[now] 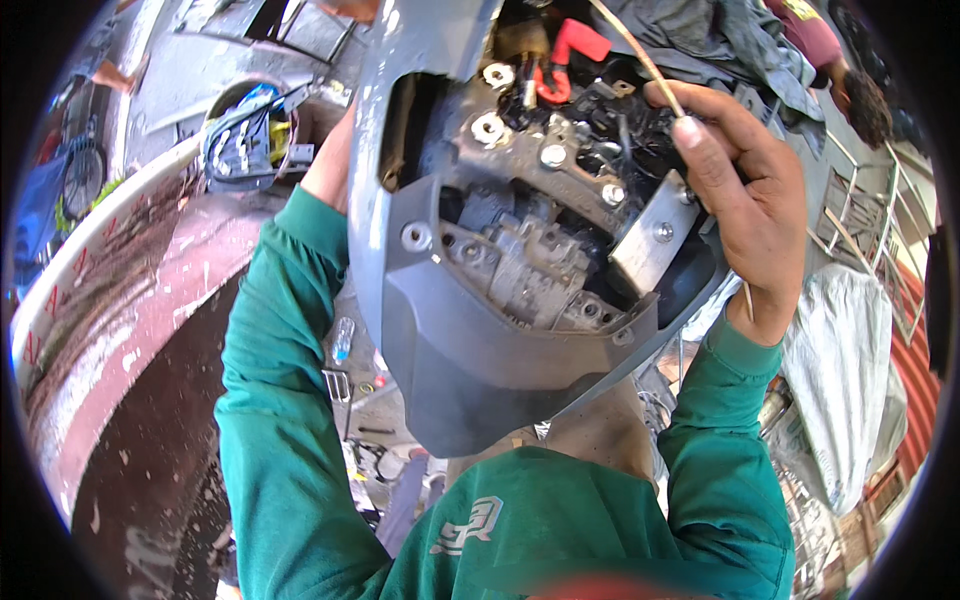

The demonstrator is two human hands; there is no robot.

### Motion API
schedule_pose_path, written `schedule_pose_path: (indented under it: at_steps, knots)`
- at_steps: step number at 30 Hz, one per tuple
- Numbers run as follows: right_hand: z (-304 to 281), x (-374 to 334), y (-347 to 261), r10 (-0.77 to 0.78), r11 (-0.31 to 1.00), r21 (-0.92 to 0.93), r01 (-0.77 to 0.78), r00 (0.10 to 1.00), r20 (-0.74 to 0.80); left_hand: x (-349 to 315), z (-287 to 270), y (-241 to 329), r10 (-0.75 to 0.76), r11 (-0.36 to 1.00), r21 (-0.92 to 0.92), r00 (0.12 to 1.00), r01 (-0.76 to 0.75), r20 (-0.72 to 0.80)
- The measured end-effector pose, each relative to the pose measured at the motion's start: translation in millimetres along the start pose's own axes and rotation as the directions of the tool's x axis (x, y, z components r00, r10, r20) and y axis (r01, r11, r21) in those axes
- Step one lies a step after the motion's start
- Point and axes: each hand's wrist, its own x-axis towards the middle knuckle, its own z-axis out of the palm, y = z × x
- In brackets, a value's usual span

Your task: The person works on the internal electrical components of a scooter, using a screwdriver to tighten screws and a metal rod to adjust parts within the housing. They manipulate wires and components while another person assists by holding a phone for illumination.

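The grey plastic tail section [455,330] of a motorcycle or scooter is in front of me, its inner metal bracket [500,145] and bolts exposed. My right hand [750,190] pinches a thin tan rod [637,45] between thumb and fingers at the right side of the opening. The rod slants up to the left, and its other end shows by my wrist. Below those fingers is a bolted silver plate [655,235]. A red rubber-like boot [580,45] sits among dark wires. My left forearm [325,175] goes behind the grey panel, which hides that hand.
A bucket [235,150] with blue and yellow items stands at the left, by a worn pink-and-white curved edge [150,270]. Tools and loose parts litter the ground beneath. A pale sheet [835,380] hangs at the right. Another person [815,40] is at the upper right.
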Motion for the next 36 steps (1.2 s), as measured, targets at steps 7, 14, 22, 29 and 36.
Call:
schedule_pose_path:
  at_steps: [7, 14, 22, 29, 36]
  knots:
    - [-12, -2, 4, -0.085, 0.994, -0.073, 0.076, 0.990, -0.116, 21, 8, 9, 0.038, 0.996, 0.079, 0.999, -0.040, 0.021]
    - [-49, -9, 2, -0.428, 0.869, -0.281, 0.407, 0.904, -0.013, 18, -30, 12, 0.208, 0.934, 0.296, 0.978, -0.200, 0.005]
    - [-48, -8, 16, -0.530, 0.840, 0.056, 0.539, 0.794, 0.297, -187, -19, 83, 0.158, 0.657, 0.691, 0.842, 0.300, -0.516]
    - [-15, 14, -4, -0.677, 0.713, 0.558, 0.424, 0.624, 0.391, -222, 150, 58, 0.382, 0.799, 0.597, 0.827, -0.071, -0.412]
    - [-6, 122, 0, -0.103, 0.974, -0.145, 0.172, 0.915, 0.391, -196, 165, 42, 0.415, 0.904, 0.125, 0.768, -0.410, -0.488]
